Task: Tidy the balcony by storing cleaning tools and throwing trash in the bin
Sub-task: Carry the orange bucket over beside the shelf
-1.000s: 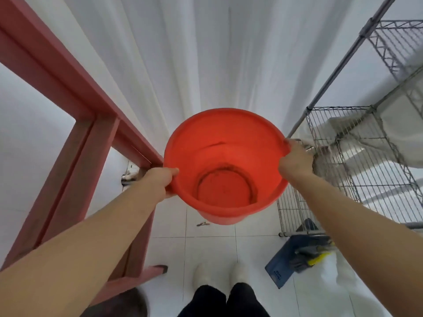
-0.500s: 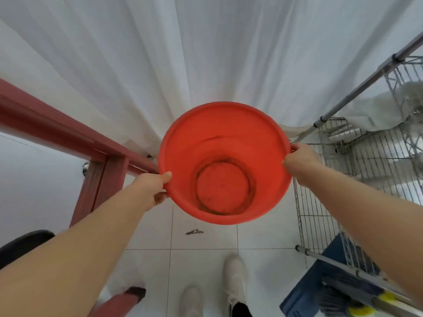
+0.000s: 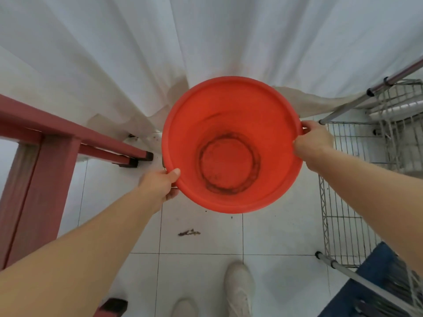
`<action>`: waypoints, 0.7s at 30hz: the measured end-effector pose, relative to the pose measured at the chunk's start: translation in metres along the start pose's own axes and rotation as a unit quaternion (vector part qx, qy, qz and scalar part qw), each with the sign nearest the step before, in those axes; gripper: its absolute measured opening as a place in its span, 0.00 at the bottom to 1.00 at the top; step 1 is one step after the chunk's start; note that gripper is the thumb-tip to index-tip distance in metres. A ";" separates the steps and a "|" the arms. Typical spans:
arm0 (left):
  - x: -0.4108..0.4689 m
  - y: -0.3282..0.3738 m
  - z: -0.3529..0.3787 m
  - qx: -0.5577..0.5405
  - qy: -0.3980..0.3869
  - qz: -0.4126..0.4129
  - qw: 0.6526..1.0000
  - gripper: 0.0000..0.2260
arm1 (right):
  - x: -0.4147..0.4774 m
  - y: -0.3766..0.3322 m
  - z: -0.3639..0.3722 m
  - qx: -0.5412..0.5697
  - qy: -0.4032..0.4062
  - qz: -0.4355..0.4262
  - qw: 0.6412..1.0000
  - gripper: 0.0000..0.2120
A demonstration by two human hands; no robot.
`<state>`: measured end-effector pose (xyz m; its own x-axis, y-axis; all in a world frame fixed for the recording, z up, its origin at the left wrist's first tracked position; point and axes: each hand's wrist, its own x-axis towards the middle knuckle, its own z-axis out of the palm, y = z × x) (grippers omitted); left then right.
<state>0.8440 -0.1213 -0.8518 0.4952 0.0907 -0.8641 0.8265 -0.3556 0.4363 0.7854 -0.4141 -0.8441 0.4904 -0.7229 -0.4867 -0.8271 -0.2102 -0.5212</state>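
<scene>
Two hands hold a red plastic bucket (image 3: 231,143) by its rim, above the white tiled floor (image 3: 274,236), with its mouth towards the camera. The left hand (image 3: 158,186) grips the near-left edge with the thumb lying on the rim. The right hand (image 3: 313,138) curls round the right edge. A dark ring of grime circles the bucket's bottom. The bucket hangs before a white curtain (image 3: 206,42), between a red wooden frame (image 3: 45,138) and a wire rack (image 3: 343,202). A scrap of debris (image 3: 188,232) lies on the tiles below it.
</scene>
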 end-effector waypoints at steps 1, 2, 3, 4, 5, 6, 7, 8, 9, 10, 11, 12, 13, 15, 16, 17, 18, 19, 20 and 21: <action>0.005 -0.003 0.003 -0.010 -0.002 -0.005 1.000 0.11 | 0.005 0.002 0.004 -0.003 0.001 -0.004 1.000 0.26; 0.006 -0.005 0.005 -0.018 -0.006 -0.006 1.000 0.11 | 0.007 0.003 0.006 -0.006 0.004 -0.006 1.000 0.26; 0.008 -0.006 0.008 -0.023 -0.013 -0.006 1.000 0.11 | 0.012 0.005 0.007 -0.009 0.009 -0.006 1.000 0.26; 0.009 -0.006 0.011 -0.026 -0.018 -0.006 0.999 0.10 | 0.015 0.006 0.007 -0.011 0.013 -0.005 1.000 0.26; 0.010 -0.006 0.015 -0.030 -0.021 -0.006 0.999 0.10 | 0.019 0.007 0.006 -0.016 0.015 -0.008 1.000 0.27; 0.009 -0.004 0.018 -0.036 -0.019 -0.004 0.999 0.10 | 0.021 0.007 0.006 -0.022 0.014 -0.013 1.000 0.27; 0.010 -0.002 0.022 -0.043 -0.014 -0.003 0.999 0.10 | 0.022 0.007 0.006 -0.029 0.016 -0.023 0.999 0.27; 0.010 0.001 0.025 -0.048 -0.008 -0.002 0.999 0.10 | 0.021 0.005 0.005 -0.035 0.019 -0.033 0.999 0.28; 0.009 0.004 0.028 -0.049 -0.004 -0.005 0.999 0.10 | 0.019 0.003 0.004 -0.037 0.021 -0.044 0.998 0.29; 0.007 0.007 0.030 -0.052 0.001 -0.009 0.999 0.10 | 0.015 0.000 0.004 -0.032 0.019 -0.056 0.998 0.30; 0.005 0.010 0.032 -0.056 0.001 -0.014 0.998 0.11 | 0.011 -0.003 0.005 -0.025 0.010 -0.068 0.997 0.30; 0.001 0.012 0.033 -0.060 -0.002 -0.019 0.998 0.11 | 0.006 -0.005 0.004 -0.022 0.001 -0.081 0.996 0.30; -0.002 0.014 0.034 -0.056 -0.006 -0.024 0.998 0.12 | 0.000 -0.008 0.004 -0.031 -0.007 -0.095 0.995 0.29; -0.014 0.019 0.034 -0.007 -0.001 -0.023 1.000 0.11 | -0.015 -0.011 0.003 -0.051 -0.018 -0.118 0.992 0.26; -0.021 0.021 0.033 0.031 0.010 -0.012 0.999 0.09 | -0.023 -0.013 0.001 -0.050 -0.024 -0.120 0.991 0.24; -0.029 0.024 0.031 0.063 0.025 0.010 0.998 0.07 | -0.032 -0.016 -0.001 -0.045 -0.030 -0.120 0.991 0.22; -0.039 0.028 0.027 0.087 0.038 0.039 0.995 0.07 | -0.042 -0.020 -0.005 -0.036 -0.034 -0.123 0.991 0.21; -0.049 0.034 0.024 0.099 0.042 0.069 0.992 0.06 | -0.050 -0.025 -0.010 -0.028 -0.035 -0.127 0.991 0.19; -0.061 0.041 0.021 0.107 0.041 0.098 0.989 0.04 | -0.059 -0.030 -0.016 -0.018 -0.032 -0.131 0.991 0.18; -0.077 0.052 0.017 0.114 0.036 0.128 0.985 0.04 | -0.068 -0.037 -0.025 -0.003 -0.028 -0.135 0.990 0.18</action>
<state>0.8446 -0.1624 -0.7670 0.7037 0.0337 -0.7097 0.5948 -0.5743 0.5625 0.7762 -0.3735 -0.7739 0.7080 -0.6025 -0.3683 -0.6656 -0.3952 -0.6330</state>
